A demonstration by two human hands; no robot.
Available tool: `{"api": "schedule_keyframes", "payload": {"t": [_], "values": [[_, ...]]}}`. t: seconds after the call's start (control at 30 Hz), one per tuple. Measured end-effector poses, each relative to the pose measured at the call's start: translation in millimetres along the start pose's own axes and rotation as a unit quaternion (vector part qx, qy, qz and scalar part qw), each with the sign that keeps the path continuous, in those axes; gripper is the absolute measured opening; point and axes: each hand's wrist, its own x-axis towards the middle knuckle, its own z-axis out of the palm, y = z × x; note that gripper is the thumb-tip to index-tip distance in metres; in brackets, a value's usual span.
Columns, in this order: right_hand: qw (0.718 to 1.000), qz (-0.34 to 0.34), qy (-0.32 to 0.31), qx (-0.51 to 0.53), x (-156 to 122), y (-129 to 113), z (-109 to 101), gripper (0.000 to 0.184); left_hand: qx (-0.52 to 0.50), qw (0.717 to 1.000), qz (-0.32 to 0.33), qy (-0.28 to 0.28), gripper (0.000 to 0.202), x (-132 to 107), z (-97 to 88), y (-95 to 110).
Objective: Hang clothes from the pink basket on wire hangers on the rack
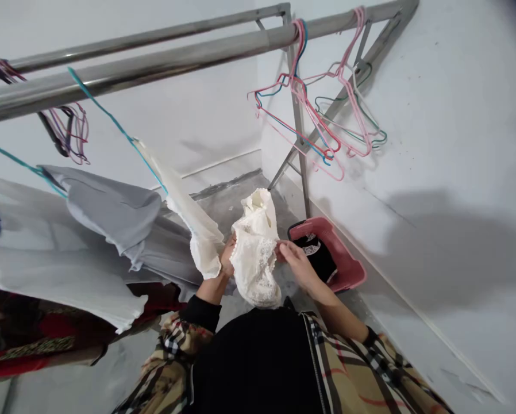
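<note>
Steel drying rack (176,57) spans the space before me, two tubes on angled supports, pale walls behind. Under the rack's left part: a broad pale garment (46,230), and below it a dark red patterned garment (46,328), its hanging point hidden. Grey garment (111,213) alongside, also under the rack's left part. Pink basket (348,270) just beside the rack's right leg, a black garment (322,259) with white lace inside. White lace garment (255,253) in front of and below the rack, in my two hands. Cream cloth (191,213) just left of it, hung from the rack's front tube by a teal hanger (100,104). Pink and blue hangers (293,79) clustered at the rack's right end. My left hand (227,257) grips the lace garment's left edge, some fingers hidden behind the cloth. My right hand (296,263) pinches its right edge, thumb and fingers drawn together.
</note>
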Motion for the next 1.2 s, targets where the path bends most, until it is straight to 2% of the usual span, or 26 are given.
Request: {"api": "schedule_keyframes", "payload": {"t": [0.1, 0.17, 0.23, 0.3, 0.33, 0.4, 0.47, 0.5, 0.53, 0.6, 0.67, 0.7, 0.77, 0.83, 0.97, 1.1, 1.2], "values": [[0.998, -0.010, 0.012, 0.054, 3, -20, 9, 0.047, 0.013, 0.998, 0.003, -0.068, 0.046, 2, 0.2, 4], [0.996, -0.009, -0.008, 0.087, 5, -31, 23, 0.048, 0.070, 0.988, 0.063, -0.125, 0.034, -2, 0.6, 2], [0.995, -0.012, -0.013, 0.101, 9, -37, 38, 0.043, 0.164, 0.956, 0.178, -0.166, 0.024, -9, 1.8, 0], [0.994, -0.015, 0.012, 0.107, 14, -38, 49, 0.038, 0.252, 0.904, 0.288, -0.189, 0.025, -14, 2.5, 0], [0.994, -0.013, 0.032, 0.104, 17, -37, 53, 0.034, 0.283, 0.881, 0.324, -0.195, 0.026, -17, 2.0, 2], [0.994, -0.015, 0.069, 0.079, 21, -36, 54, 0.026, 0.318, 0.854, 0.354, -0.213, 0.028, -23, -1.4, 8], [0.996, -0.042, 0.073, 0.033, 21, -38, 52, 0.021, 0.322, 0.853, 0.341, -0.228, 0.027, -28, -7.2, 15], [0.996, -0.065, 0.062, 0.009, 20, -39, 50, 0.021, 0.304, 0.868, 0.328, -0.216, 0.025, -30, -10.3, 19], [0.995, -0.091, 0.043, -0.015, 18, -41, 49, 0.022, 0.269, 0.891, 0.316, -0.185, 0.023, -32, -12.9, 22], [0.989, -0.130, 0.002, -0.064, 12, -46, 48, 0.027, 0.173, 0.937, 0.293, -0.082, 0.026, -31, -15.7, 29], [0.981, -0.150, -0.042, -0.113, 6, -48, 49, 0.031, 0.099, 0.959, 0.265, 0.005, 0.041, -29, -14.6, 34], [0.976, -0.156, -0.064, -0.136, 3, -48, 51, 0.032, 0.084, 0.966, 0.243, 0.021, 0.053, -27, -13.0, 36], [0.964, -0.169, -0.108, -0.176, -2, -48, 54, 0.033, 0.071, 0.981, 0.179, 0.012, 0.070, -23, -9.4, 38], [0.951, -0.181, -0.149, -0.204, -6, -48, 54, 0.034, 0.032, 0.994, 0.106, -0.009, 0.070, -21, -7.0, 37], [0.937, -0.192, -0.184, -0.227, -8, -51, 47, 0.032, -0.092, 0.996, -0.003, -0.004, 0.056, -21, -7.1, 34], [0.947, -0.175, -0.140, -0.232, -4, -53, 36, 0.031, -0.179, 0.981, -0.061, 0.032, 0.036, -21, -7.0, 36], [0.945, -0.188, -0.094, -0.252, 1, -57, 28, 0.031, -0.202, 0.976, -0.077, 0.032, 0.030, -25, -6.1, 41]]}}
